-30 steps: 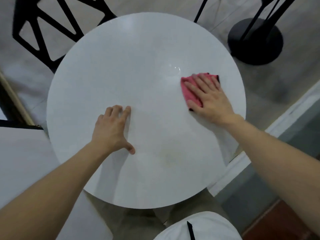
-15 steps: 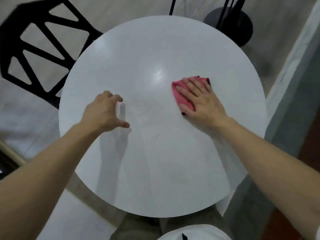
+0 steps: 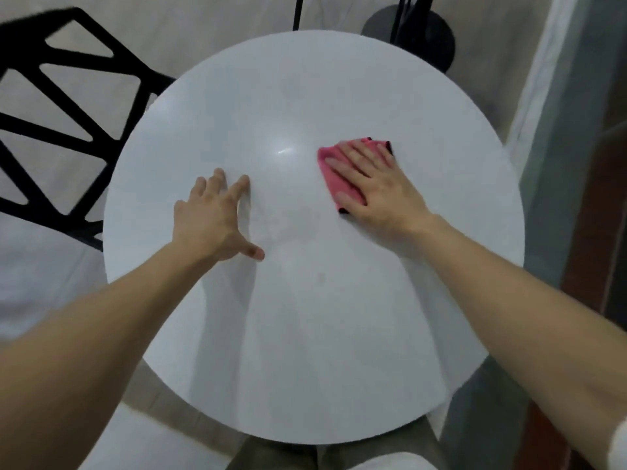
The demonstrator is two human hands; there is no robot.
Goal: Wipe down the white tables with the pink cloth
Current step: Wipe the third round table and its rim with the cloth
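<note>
Round white table (image 3: 305, 351) is filling the frame centre, its near edge at the bottom. Left hand (image 3: 210, 218) is resting flat at centre-left, fingers straight and a bit spread, holding nothing. Right hand (image 3: 376, 188) is pressing the pink cloth (image 3: 334, 181) onto the tabletop at centre-right, fingers flat, not curled round it. Wiping is likely mid-stroke; the next pass probably needs sweeping toward the rims with even pressure. Black chair (image 3: 68, 130) is sitting upper left, black pedestal base (image 3: 427, 32) top right.
</note>
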